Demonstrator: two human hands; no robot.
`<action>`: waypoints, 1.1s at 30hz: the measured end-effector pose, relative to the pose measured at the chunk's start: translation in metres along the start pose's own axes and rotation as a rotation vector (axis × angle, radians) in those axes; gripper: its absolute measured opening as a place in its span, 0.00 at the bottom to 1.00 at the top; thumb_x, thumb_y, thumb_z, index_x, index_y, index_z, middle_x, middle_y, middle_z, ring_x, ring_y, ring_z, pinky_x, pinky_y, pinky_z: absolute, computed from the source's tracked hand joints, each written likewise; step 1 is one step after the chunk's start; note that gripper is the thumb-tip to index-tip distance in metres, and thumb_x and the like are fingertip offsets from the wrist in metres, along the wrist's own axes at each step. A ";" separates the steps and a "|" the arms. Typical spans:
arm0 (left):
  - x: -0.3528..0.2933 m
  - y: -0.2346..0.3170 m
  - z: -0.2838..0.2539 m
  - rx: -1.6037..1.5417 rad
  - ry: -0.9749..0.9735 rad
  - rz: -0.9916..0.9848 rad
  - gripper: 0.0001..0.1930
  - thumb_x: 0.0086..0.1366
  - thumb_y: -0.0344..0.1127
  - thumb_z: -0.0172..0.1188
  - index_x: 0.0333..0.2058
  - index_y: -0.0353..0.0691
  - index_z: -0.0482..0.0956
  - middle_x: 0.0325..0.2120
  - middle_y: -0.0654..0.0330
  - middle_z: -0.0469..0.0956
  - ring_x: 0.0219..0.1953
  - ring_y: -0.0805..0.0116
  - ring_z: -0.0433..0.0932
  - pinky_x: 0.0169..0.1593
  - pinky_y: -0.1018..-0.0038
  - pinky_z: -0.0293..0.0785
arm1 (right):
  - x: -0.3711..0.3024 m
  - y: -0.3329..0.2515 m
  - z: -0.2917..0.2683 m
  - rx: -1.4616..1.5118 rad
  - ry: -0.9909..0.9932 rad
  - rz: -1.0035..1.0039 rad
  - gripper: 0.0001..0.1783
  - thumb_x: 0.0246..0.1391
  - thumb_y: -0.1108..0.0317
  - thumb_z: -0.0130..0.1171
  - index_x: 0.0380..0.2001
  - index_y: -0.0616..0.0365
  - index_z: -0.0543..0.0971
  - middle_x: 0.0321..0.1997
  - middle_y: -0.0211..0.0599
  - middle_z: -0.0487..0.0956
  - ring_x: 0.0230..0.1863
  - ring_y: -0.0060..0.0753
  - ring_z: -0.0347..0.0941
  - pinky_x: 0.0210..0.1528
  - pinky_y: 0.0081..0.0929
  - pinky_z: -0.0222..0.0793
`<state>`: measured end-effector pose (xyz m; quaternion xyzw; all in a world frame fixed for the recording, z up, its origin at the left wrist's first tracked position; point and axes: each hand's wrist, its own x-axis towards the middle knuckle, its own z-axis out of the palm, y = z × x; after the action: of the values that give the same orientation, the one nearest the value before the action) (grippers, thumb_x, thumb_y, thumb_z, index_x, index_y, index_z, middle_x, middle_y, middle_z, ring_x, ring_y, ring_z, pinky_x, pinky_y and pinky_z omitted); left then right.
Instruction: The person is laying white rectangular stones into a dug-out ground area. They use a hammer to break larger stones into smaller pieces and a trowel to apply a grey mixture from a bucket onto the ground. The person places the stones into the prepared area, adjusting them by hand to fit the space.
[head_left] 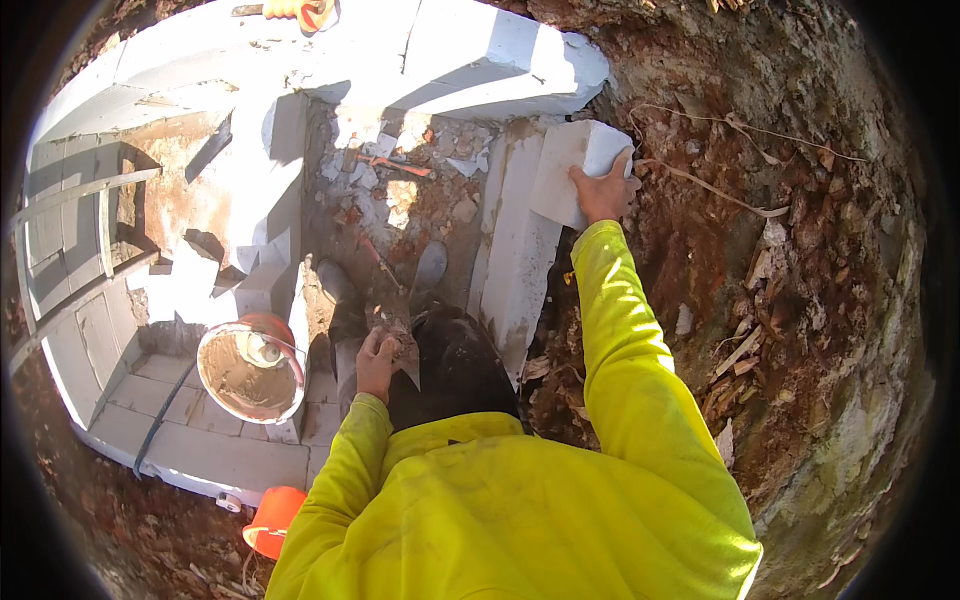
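While the right hand (604, 192) grips a white, squared block (560, 172), the left hand (376, 368) holds a muddy tool (404, 350)

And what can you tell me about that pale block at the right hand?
The block is pale, box-shaped and straight-edged, perhaps lightweight concrete. Its right part looks brighter, its left side greyer. It seems to rest on the low pale wall, beside the brown earth bank. The right hand lies spread over its near right corner.

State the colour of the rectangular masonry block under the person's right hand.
The rectangular masonry block is whitish-grey, showing best in the head view.
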<state>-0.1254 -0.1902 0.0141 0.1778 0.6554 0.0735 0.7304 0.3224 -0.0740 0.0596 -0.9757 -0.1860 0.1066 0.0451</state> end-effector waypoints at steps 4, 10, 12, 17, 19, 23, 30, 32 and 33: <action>-0.008 -0.013 -0.044 -0.036 0.213 -0.036 0.27 0.69 0.40 0.52 0.64 0.39 0.59 0.54 0.57 0.72 0.47 0.68 0.76 0.45 0.69 0.76 | 0.012 -0.009 0.009 -0.037 0.038 -0.005 0.61 0.36 0.43 0.70 0.71 0.38 0.48 0.67 0.64 0.52 0.65 0.63 0.56 0.63 0.61 0.53; -0.012 -0.027 -0.040 -0.104 0.180 -0.073 0.28 0.69 0.38 0.52 0.64 0.38 0.58 0.54 0.54 0.72 0.47 0.66 0.77 0.44 0.69 0.76 | -0.017 0.025 0.015 -0.010 0.089 -0.224 0.57 0.34 0.52 0.71 0.69 0.40 0.54 0.72 0.53 0.48 0.69 0.64 0.49 0.64 0.64 0.50; -0.011 -0.024 -0.032 -0.092 0.154 -0.059 0.27 0.69 0.38 0.52 0.64 0.38 0.58 0.54 0.54 0.71 0.47 0.66 0.77 0.44 0.69 0.76 | -0.020 0.030 0.018 0.060 0.165 -0.326 0.55 0.33 0.56 0.72 0.68 0.40 0.57 0.72 0.51 0.47 0.69 0.64 0.48 0.64 0.65 0.49; -0.015 -0.022 -0.031 -0.015 0.179 -0.018 0.27 0.69 0.36 0.51 0.64 0.39 0.58 0.55 0.55 0.71 0.47 0.67 0.77 0.44 0.71 0.76 | -0.018 0.033 0.036 0.175 0.323 -0.404 0.45 0.32 0.61 0.70 0.60 0.40 0.68 0.65 0.48 0.57 0.63 0.57 0.55 0.59 0.60 0.52; -0.015 -0.021 -0.035 0.037 0.189 -0.003 0.27 0.68 0.35 0.52 0.64 0.37 0.59 0.53 0.55 0.71 0.46 0.67 0.77 0.44 0.72 0.76 | -0.017 0.040 0.038 0.201 0.328 -0.451 0.43 0.32 0.61 0.70 0.59 0.41 0.70 0.64 0.48 0.58 0.63 0.56 0.55 0.58 0.59 0.52; -0.015 -0.010 -0.035 0.151 0.209 0.016 0.28 0.66 0.33 0.53 0.63 0.35 0.60 0.52 0.54 0.71 0.43 0.68 0.77 0.43 0.74 0.76 | -0.018 0.045 0.039 0.183 0.359 -0.434 0.39 0.33 0.62 0.70 0.56 0.41 0.73 0.62 0.45 0.61 0.62 0.53 0.56 0.57 0.57 0.53; -0.002 0.009 0.006 0.368 0.115 0.142 0.28 0.61 0.31 0.56 0.60 0.32 0.65 0.47 0.54 0.75 0.43 0.69 0.77 0.43 0.75 0.75 | -0.020 0.046 0.030 0.048 0.322 -0.565 0.36 0.36 0.61 0.69 0.55 0.41 0.74 0.62 0.44 0.61 0.64 0.54 0.53 0.57 0.60 0.52; 0.009 0.023 0.024 0.353 0.084 0.204 0.28 0.60 0.30 0.56 0.59 0.31 0.66 0.46 0.53 0.76 0.43 0.69 0.77 0.44 0.75 0.74 | -0.017 0.040 0.032 0.113 0.289 -0.515 0.36 0.36 0.61 0.69 0.55 0.42 0.74 0.62 0.44 0.60 0.65 0.54 0.52 0.57 0.62 0.51; 0.008 0.022 0.026 0.396 0.071 0.230 0.28 0.60 0.30 0.56 0.59 0.31 0.66 0.46 0.53 0.76 0.43 0.69 0.77 0.45 0.75 0.74 | -0.015 0.036 0.033 0.142 0.274 -0.496 0.36 0.37 0.61 0.69 0.56 0.42 0.74 0.63 0.44 0.60 0.65 0.55 0.52 0.57 0.63 0.51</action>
<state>-0.0960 -0.1711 0.0165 0.3881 0.6578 0.0324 0.6447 0.3144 -0.1115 0.0251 -0.9001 -0.4032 -0.0275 0.1626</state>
